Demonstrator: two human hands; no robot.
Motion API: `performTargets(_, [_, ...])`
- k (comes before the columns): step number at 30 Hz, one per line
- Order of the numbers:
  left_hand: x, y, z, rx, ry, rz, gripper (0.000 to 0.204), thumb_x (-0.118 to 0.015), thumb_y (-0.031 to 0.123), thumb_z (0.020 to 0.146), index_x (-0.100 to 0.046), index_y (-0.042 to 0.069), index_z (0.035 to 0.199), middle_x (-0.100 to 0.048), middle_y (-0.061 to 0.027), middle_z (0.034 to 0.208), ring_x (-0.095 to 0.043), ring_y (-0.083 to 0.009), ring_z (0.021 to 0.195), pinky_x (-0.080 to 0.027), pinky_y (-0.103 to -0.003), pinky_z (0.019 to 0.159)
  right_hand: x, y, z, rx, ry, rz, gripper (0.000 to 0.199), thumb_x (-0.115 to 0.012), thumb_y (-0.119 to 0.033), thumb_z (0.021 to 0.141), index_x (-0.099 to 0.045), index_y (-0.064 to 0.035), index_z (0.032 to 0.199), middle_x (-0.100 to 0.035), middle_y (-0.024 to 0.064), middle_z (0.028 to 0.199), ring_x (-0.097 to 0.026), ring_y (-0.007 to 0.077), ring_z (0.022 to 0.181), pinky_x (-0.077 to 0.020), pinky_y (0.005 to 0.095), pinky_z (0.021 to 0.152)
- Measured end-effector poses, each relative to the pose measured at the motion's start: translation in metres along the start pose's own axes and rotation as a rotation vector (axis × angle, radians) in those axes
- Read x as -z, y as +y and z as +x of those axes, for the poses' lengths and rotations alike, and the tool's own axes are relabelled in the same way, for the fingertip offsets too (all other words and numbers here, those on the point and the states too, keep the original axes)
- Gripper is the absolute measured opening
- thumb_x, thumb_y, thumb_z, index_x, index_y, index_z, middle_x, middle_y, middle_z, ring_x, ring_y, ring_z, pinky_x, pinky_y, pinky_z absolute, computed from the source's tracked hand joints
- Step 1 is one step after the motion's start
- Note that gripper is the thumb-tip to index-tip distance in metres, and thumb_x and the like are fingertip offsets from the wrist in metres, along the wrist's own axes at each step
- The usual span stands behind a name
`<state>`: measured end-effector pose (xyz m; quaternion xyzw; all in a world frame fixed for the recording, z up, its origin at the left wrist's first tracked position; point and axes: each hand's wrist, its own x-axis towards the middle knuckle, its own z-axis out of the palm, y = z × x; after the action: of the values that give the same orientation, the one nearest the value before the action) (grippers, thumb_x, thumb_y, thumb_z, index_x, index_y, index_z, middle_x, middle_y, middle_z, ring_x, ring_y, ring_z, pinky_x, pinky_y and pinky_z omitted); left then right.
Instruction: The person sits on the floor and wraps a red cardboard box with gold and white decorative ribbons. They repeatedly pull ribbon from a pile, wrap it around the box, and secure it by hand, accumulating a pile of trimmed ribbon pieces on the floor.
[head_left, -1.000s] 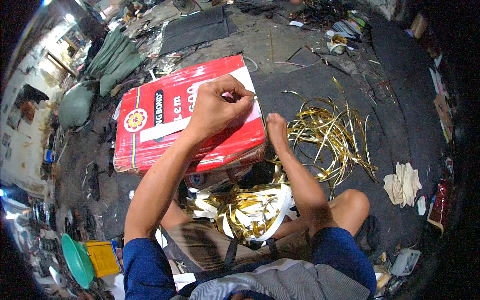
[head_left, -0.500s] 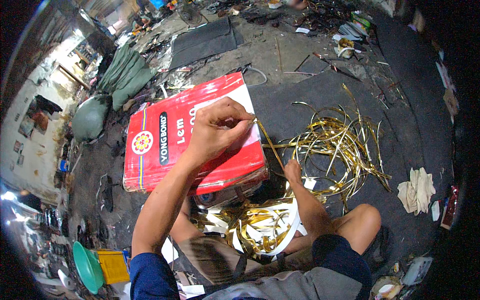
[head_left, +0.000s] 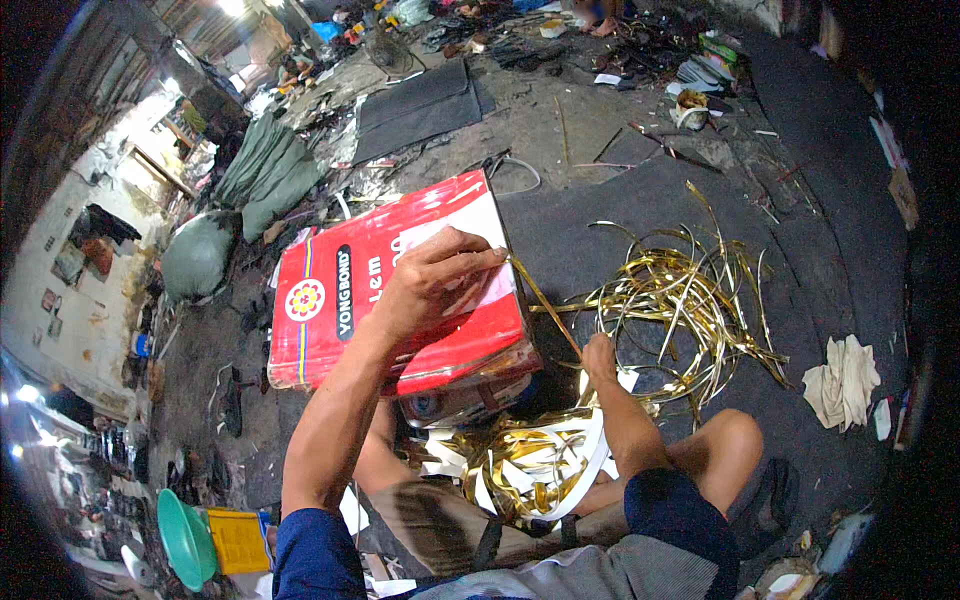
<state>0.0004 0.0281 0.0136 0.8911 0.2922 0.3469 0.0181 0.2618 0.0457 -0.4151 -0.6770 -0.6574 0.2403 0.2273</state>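
Note:
A thin gold strip [head_left: 545,303] stretches taut between my two hands. My left hand [head_left: 435,280] is above the red box [head_left: 460,345], pinching the strip's end at the box's right edge. Lower and to the right, my right hand [head_left: 600,365] is closed on the other part of the strip, its fingers partly hidden. Beyond it a loose heap of gold strips [head_left: 690,290] lies coiled on the dark mat. Between my legs, white and gold strips [head_left: 535,465] are bunched beneath the box's near side.
A cream cloth [head_left: 842,385] lies at the right. Dark sheets [head_left: 420,110] and a stuffed green sack [head_left: 202,255] are farther off. A green basin [head_left: 187,540] leans by a yellow container [head_left: 238,540] at lower left. People sit in the far background.
The view has shifted slightly, so the box and floor things appear lower and to the right. Both hands keep their hold on the gold strip.

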Motion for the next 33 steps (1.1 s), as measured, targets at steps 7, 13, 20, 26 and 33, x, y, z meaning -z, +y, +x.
performTargets(7, [0.0, 0.003, -0.001, 0.008, 0.003, -0.022, 0.031, -0.077, -0.002, 0.081, -0.076, 0.006, 0.111, -0.069, -0.0102, 0.099, -0.069, -0.0259, 0.088, -0.057, -0.035, 0.075, 0.007, 0.011, -0.002, -0.039, -0.024, -0.11, 0.02, -0.062, -0.012, 0.087, -0.067, 0.0066, 0.092, -0.07, 0.0322, 0.095, -0.069, 0.0499, 0.093, -0.0578, 0.0537, 0.083])
performTargets(13, [0.0, 0.002, 0.0, 0.011, 0.045, -0.037, 0.023, -0.076, -0.002, 0.083, -0.077, 0.006, 0.105, -0.071, -0.0098, 0.095, -0.069, -0.024, 0.085, -0.056, -0.033, 0.071, -0.004, 0.03, 0.009, -0.026, -0.058, -0.537, 0.026, -0.062, -0.025, 0.095, -0.079, -0.0071, 0.1, -0.072, 0.0149, 0.102, -0.065, 0.031, 0.107, -0.0563, 0.0387, 0.082])
performTargets(20, [0.01, 0.007, 0.0, -0.055, -0.057, 0.034, 0.038, -0.073, 0.0, 0.079, -0.073, 0.003, 0.117, -0.069, -0.0128, 0.101, -0.066, -0.0281, 0.091, -0.056, -0.039, 0.08, 0.007, 0.024, -0.003, -0.016, -0.062, -0.237, 0.026, -0.055, -0.013, 0.091, -0.061, 0.0081, 0.105, -0.069, 0.0341, 0.1, -0.068, 0.0514, 0.096, -0.0561, 0.057, 0.084])
performTargets(26, [0.0, 0.011, -0.003, -0.088, -0.07, 0.364, 0.042, -0.071, 0.037, 0.089, -0.071, 0.021, 0.128, -0.065, -0.0044, 0.136, -0.057, -0.0346, 0.123, -0.049, -0.046, 0.104, 0.034, 0.002, -0.016, -0.353, -0.017, -0.169, 0.03, -0.043, -0.016, 0.098, -0.057, 0.0061, 0.114, -0.069, 0.0341, 0.108, -0.068, 0.0507, 0.1, -0.0535, 0.0581, 0.09])
performTargets(33, [-0.016, 0.069, -0.026, -0.16, 0.107, 0.382, 0.046, -0.078, 0.029, 0.078, -0.071, 0.01, 0.119, -0.069, -0.0098, 0.125, -0.066, -0.0299, 0.108, -0.055, -0.041, 0.09, 0.066, 0.023, 0.003, -0.475, -0.051, -0.119, 0.036, -0.052, -0.027, 0.098, -0.062, 0.0042, 0.112, -0.068, 0.0275, 0.104, -0.065, 0.0446, 0.094, -0.0514, 0.0525, 0.083])
